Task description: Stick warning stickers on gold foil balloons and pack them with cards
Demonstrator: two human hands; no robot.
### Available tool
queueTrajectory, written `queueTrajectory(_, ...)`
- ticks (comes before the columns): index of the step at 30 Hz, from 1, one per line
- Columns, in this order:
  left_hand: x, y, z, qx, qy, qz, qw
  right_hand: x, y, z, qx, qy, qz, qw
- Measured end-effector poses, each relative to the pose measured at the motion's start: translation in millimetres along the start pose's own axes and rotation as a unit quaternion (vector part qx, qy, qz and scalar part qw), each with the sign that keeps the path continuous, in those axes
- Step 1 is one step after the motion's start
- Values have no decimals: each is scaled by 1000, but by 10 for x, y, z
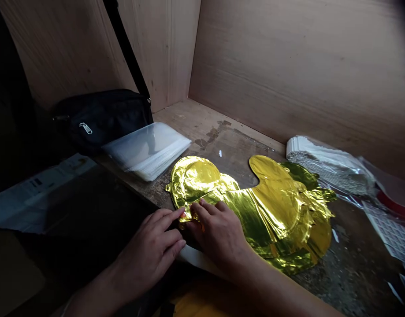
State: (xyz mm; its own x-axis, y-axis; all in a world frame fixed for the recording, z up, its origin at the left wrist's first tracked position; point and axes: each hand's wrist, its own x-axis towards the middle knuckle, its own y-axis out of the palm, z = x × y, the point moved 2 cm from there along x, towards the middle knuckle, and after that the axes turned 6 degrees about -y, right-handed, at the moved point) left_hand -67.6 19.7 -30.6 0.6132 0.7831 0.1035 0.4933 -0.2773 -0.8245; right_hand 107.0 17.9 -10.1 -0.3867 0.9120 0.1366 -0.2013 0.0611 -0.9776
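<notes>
Head view: flat gold foil balloons [275,198] on tabletop [237,169], long axis left-right, curved lobe pointing far-left. Near-left end at table's near edge; tabletop shows far side, between clear plastic sleeves [149,147] and white stack [331,165]. Left hand [157,242], right hand [220,231]: backs up, fingertips on foil's near-left end; can't tell if pinching.

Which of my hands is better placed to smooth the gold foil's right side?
Probably your right hand: its fingers touch the gold foil nearer that side. Your left hand sits farther left.
</notes>
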Motion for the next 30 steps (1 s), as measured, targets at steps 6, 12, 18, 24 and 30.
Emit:
queueTrajectory(6,5,-1,-34,13,-20,5,1000,3,63,-15,-23,-29,54,998)
queueTrajectory(12,2,19,-63,14,-34,-18,999,-6,66,-83,115,25,-43,992)
queueTrajectory(18,4,-49,-151,55,-11,-59,997,92,21,-340,320,240,-71,914)
queueTrajectory(24,112,42,-99,78,100,-3,992,180,-4,-603,390,271,-68,877)
queueTrajectory(30,183,18,-85,62,81,-5,995,138,-51,-775,402,290,-131,859)
